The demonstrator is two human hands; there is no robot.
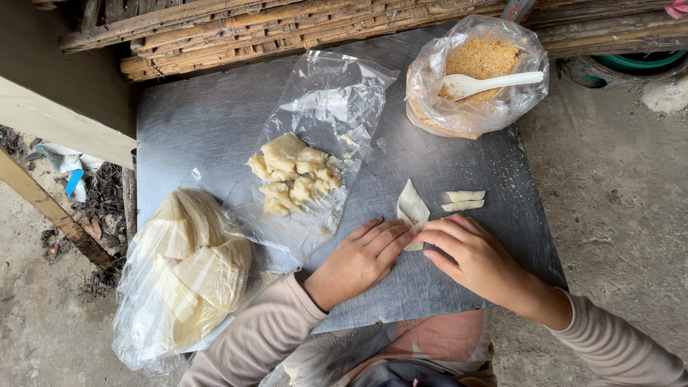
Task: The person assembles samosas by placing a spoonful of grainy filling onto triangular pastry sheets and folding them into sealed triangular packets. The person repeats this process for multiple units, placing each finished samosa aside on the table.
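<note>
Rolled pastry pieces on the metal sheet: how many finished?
2. One rolled piece and a second rolled piece lie side by side right of the wrapper that both hands are folding. Others may be hidden under the hands.

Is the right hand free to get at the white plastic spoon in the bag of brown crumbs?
Probably yes: the right hand rests on the pale folded wrapper, and only two small rolled pieces lie between it and the white plastic spoon, whose handle sticks out of the open bag.
</note>
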